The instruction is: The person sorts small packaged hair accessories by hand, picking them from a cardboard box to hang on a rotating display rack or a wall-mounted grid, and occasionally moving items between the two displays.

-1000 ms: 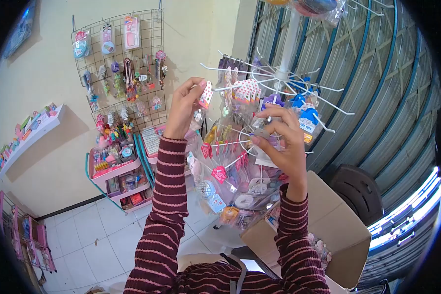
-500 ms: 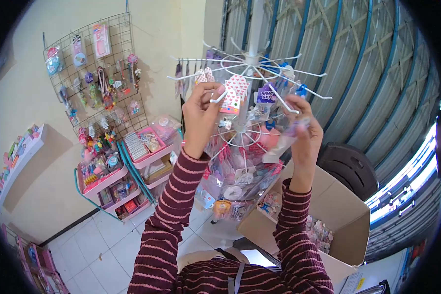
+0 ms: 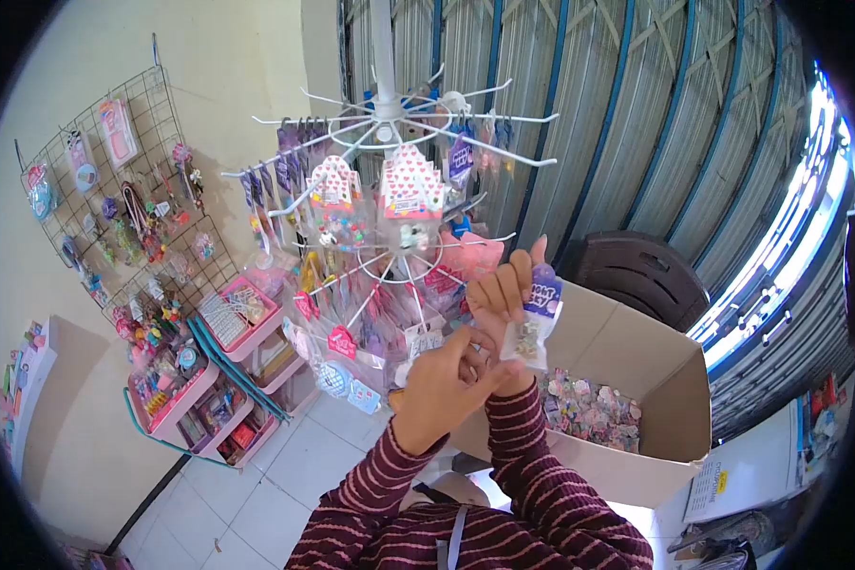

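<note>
My right hand (image 3: 502, 296) is raised beside the rack, its fingers curled around a small clear packet (image 3: 539, 318) with a purple header card and little pale pieces inside. Just below, my left hand (image 3: 454, 382) has its fingers bent in against my right wrist, the thumb reaching the packet's lower edge. Whatever the left fingers pinch is hidden. Behind both hands stands a white display rack (image 3: 388, 109) with wire hooks. Heart-patterned cards (image 3: 410, 185) and more purple-topped packets (image 3: 459, 161) hang from it.
An open cardboard box (image 3: 627, 456) with many small packets stands at lower right, before a dark chair (image 3: 641, 275). Pink drawer carts (image 3: 199, 399) and a wire wall grid (image 3: 128, 171) with trinkets are at left. A metal folding shutter (image 3: 589, 123) stands behind.
Both hands have come down from the rack's upper hooks and drawn together, the right one bringing the packet. The view has turned rightward, and more heart-patterned cards show at the front.
</note>
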Tool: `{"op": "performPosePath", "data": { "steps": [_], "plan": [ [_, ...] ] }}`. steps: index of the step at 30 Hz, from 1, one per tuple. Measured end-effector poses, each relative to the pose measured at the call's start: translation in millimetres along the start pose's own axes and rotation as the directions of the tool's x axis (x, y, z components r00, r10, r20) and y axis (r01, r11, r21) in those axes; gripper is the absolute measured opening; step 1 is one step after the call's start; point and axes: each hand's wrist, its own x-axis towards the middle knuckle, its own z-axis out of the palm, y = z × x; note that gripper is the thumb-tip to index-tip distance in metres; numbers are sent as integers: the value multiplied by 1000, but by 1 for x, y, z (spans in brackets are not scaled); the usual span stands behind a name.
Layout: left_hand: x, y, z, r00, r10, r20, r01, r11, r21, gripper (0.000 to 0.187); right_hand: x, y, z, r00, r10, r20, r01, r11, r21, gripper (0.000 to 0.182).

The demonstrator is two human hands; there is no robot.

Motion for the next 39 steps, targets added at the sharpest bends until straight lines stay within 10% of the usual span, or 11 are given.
{"op": "performPosePath", "data": {
  "steps": [9, 13, 17, 20, 25, 26, 27, 30, 39],
  "plan": [
    [-4, -31, 19, 998, -31, 56, 46, 954, -295, 36, -14, 12, -6, 988, -150, -18, 119, 848, -517, 42],
    [-2, -32, 38, 999, -46, -12, 33, 866, -500, 29, -27, 1, 3, 957, -137, -254, -129, 586, -800, 48],
    [11, -10, 29, 988, -60, -142, 8, 940, -341, 23, -46, -14, 16, 916, -8, -401, -231, 807, -543, 35],
    [26, 0, 23, 965, 206, -163, -165, 958, 236, 32, -50, -34, 9, 936, 46, -348, -323, 507, -799, 21],
    [40, 35, 13, 988, 32, -150, -16, 994, 107, 42, -18, -58, 23, 934, -190, -301, -91, 690, -718, 25],
    [45, 37, 10, 892, 283, -351, -196, 944, 264, 41, -8, -67, 19, 939, -209, -272, -50, 700, -712, 27],
    [50, 38, 7, 700, 525, -484, -318, 836, 447, 41, 4, -79, 23, 956, -167, -241, -55, 705, -707, 28],
    [66, 38, -4, 642, 603, -473, -377, 786, 489, 40, 41, -100, 23, 975, -74, -208, -99, 697, -710, 30],
    [92, 15, 2, 657, 627, -419, -290, 724, 626, 39, 68, -106, -13, 941, 176, -289, -294, 847, -442, 28]
  ]
}}
